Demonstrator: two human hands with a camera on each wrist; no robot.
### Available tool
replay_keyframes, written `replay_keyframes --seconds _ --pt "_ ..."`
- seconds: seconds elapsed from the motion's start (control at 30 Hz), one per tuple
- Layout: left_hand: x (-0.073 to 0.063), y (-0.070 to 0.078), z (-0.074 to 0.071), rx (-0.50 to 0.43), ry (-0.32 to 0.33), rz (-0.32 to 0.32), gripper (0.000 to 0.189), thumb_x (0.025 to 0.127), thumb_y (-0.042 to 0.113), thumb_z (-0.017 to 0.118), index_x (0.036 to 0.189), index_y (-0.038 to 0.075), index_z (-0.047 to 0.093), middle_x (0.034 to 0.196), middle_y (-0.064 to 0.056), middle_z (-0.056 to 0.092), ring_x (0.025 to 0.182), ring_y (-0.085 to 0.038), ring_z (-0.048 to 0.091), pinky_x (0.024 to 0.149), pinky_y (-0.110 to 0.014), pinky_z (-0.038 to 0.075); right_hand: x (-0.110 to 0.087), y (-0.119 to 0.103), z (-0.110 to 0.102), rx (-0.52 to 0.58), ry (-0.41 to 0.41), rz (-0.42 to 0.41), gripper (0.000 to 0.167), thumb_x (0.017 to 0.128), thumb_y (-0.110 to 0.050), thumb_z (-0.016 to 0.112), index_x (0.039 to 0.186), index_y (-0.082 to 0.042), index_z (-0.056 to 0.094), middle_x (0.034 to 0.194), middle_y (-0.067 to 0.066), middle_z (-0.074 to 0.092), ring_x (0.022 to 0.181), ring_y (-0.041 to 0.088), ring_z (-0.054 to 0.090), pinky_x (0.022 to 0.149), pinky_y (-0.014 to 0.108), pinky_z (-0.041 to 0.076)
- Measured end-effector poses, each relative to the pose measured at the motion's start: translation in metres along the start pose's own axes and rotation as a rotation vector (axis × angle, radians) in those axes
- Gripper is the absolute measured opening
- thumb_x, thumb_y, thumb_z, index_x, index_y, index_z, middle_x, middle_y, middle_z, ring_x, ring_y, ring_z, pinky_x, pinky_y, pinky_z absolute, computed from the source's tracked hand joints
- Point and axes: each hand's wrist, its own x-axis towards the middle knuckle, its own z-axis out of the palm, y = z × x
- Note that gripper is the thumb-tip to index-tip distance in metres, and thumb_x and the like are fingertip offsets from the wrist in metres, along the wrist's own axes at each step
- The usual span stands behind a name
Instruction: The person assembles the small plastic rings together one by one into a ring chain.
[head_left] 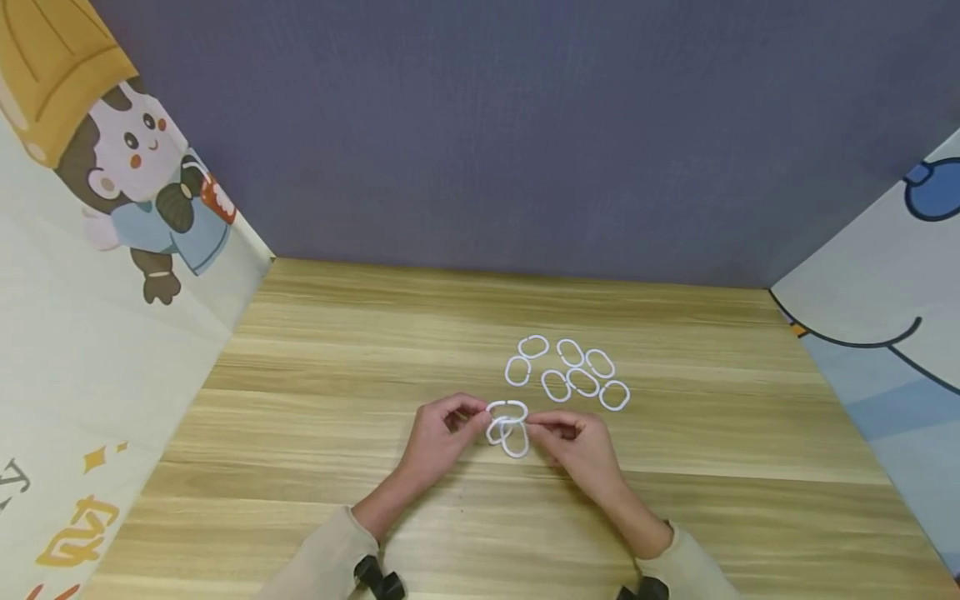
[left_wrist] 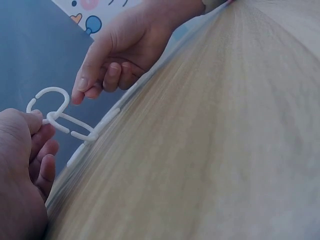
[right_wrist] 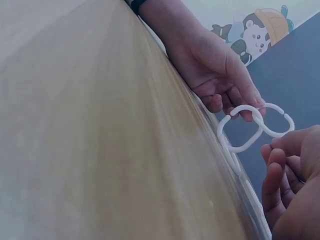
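Note:
White oval plastic links, each with a small gap in its loop, are hooked together in a short chain between the two hands. My left hand [head_left: 438, 433] pinches the upper link [head_left: 517, 403] at its left side, between thumb and index finger. A second link [head_left: 517, 454] hangs through it toward me, and another link [head_left: 490, 433] overlaps beside that one. My right hand [head_left: 585, 450] is at the upper link's right end, fingertips right beside it and loosely bent. In the left wrist view a narrow gap shows between those right fingertips [left_wrist: 79, 96] and the link.
Several loose white links [head_left: 567, 370] lie in a group on the wooden table [head_left: 360, 333], just beyond the right hand. A dark blue-grey panel [head_left: 480, 142] stands along the back. Panels with cartoon prints [head_left: 150, 217] flank both sides.

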Motion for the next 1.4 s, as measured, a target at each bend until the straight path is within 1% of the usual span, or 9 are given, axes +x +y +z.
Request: replay_keyframes --seconds 0.1,0.2,0.33,0.5,0.6,0.8,1.03,1.2,1.4 --pt "0.001 0.0 0.0 -0.01 0.013 -0.007 0.01 0.099 0.008 0.083 0.107 0.002 0.082 0.099 -0.007 0.081 0.081 -0.01 0.069 0.075 -0.023 0.058 0.002 0.002 -0.004 -0.004 0.017 -0.024 0.012 0.095 0.002 0.084 0.107 0.006 0.083 0.082 0.019 0.077 0.054 0.006 0.056 0.047 0.017 0.044" --pt "0.001 0.001 0.001 -0.015 0.027 -0.008 0.009 0.098 0.006 0.083 0.106 0.002 0.082 0.099 -0.008 0.081 0.081 -0.009 0.068 0.074 -0.022 0.058 0.004 0.004 -0.009 0.003 0.043 -0.042 0.013 0.096 0.003 0.083 0.108 0.007 0.082 0.082 0.018 0.076 0.056 0.007 0.057 0.048 0.017 0.045" --pt "0.001 -0.001 0.002 -0.019 0.042 0.007 0.009 0.098 0.005 0.084 0.105 0.001 0.081 0.098 -0.009 0.08 0.081 -0.008 0.068 0.074 -0.021 0.058 0.007 0.007 -0.017 0.0 0.093 -0.056 0.012 0.097 0.003 0.082 0.109 0.006 0.082 0.083 0.018 0.076 0.056 0.008 0.058 0.05 0.018 0.048" --pt "0.002 -0.003 0.003 -0.014 0.048 0.033 0.009 0.098 0.006 0.084 0.105 0.001 0.081 0.097 -0.01 0.08 0.08 -0.007 0.067 0.073 -0.021 0.057 0.011 0.009 -0.03 -0.035 0.172 -0.087 0.009 0.098 0.004 0.081 0.106 0.005 0.082 0.08 0.016 0.073 0.056 0.009 0.058 0.05 0.019 0.049" --pt "0.002 -0.003 0.003 -0.018 0.049 0.042 0.009 0.098 0.006 0.084 0.105 0.001 0.081 0.097 -0.011 0.08 0.08 -0.007 0.067 0.072 -0.021 0.057 0.012 0.011 -0.036 -0.042 0.208 -0.1 0.008 0.098 0.005 0.08 0.106 0.005 0.082 0.079 0.012 0.073 0.056 0.008 0.059 0.05 0.019 0.049" --pt "0.0 -0.002 0.002 -0.026 0.052 0.043 0.009 0.097 0.006 0.084 0.105 0.0 0.082 0.096 -0.013 0.08 0.079 -0.007 0.066 0.072 -0.021 0.057 0.014 0.015 -0.048 -0.04 0.257 -0.117 0.009 0.097 0.005 0.081 0.106 0.007 0.081 0.08 0.0 0.072 0.055 0.006 0.058 0.049 0.017 0.048" --pt "0.001 -0.001 0.001 -0.029 0.054 0.016 0.009 0.097 0.004 0.084 0.105 0.0 0.082 0.097 -0.013 0.08 0.08 -0.009 0.066 0.073 -0.02 0.055 0.018 0.016 -0.062 -0.04 0.311 -0.108 0.01 0.098 0.006 0.08 0.107 0.008 0.08 0.082 -0.005 0.076 0.057 0.005 0.059 0.05 0.017 0.049" --pt "0.001 0.0 0.001 -0.03 0.053 0.005 0.009 0.097 0.004 0.084 0.104 0.0 0.082 0.097 -0.013 0.08 0.08 -0.009 0.066 0.073 -0.02 0.055 0.022 0.017 -0.071 -0.055 0.359 -0.091 0.011 0.097 0.006 0.08 0.108 0.008 0.08 0.082 -0.011 0.074 0.056 0.004 0.058 0.049 0.016 0.047" --pt "0.001 0.001 0.001 -0.025 0.049 0.002 0.009 0.097 0.003 0.084 0.104 0.0 0.082 0.096 -0.013 0.08 0.079 -0.009 0.066 0.073 -0.02 0.055 0.025 0.021 -0.08 -0.088 0.409 -0.076 0.014 0.096 0.005 0.082 0.11 0.007 0.081 0.081 -0.014 0.073 0.055 0.003 0.057 0.048 0.015 0.044"
